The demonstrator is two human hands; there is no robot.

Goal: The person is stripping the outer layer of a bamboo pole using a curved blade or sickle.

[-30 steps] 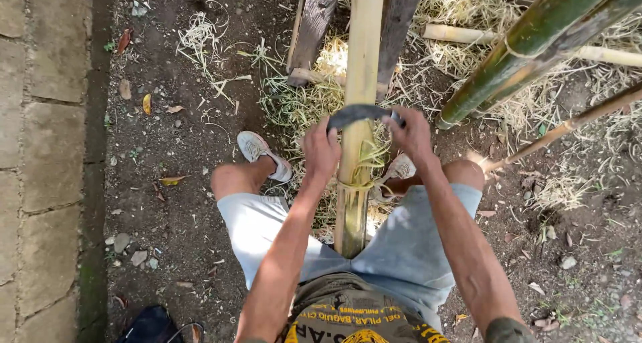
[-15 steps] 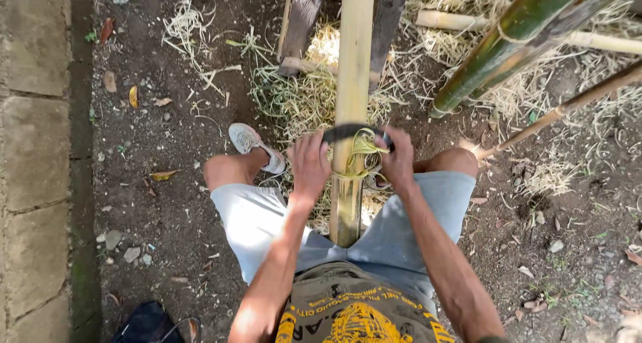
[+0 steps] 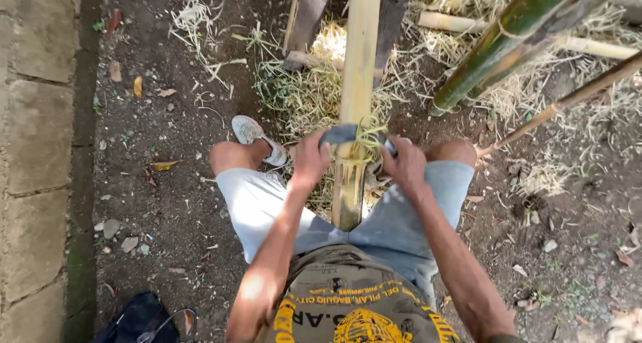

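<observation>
A pale yellow bamboo pole (image 3: 356,82) runs toward twelve o'clock, with a dark grey curved blade (image 3: 348,134) across it amid yellow-green shavings (image 3: 366,141). At two o'clock lean green bamboo stalks (image 3: 515,39) streaked with brown, over straw-coloured litter (image 3: 314,95) on dark brown soil (image 3: 180,202). The shorts (image 3: 257,206) are light blue-grey, the shirt (image 3: 354,303) olive with yellow print, the shoe (image 3: 257,137) white, and at nine o'clock grey-tan paving stones (image 3: 33,136) carry green moss.
</observation>
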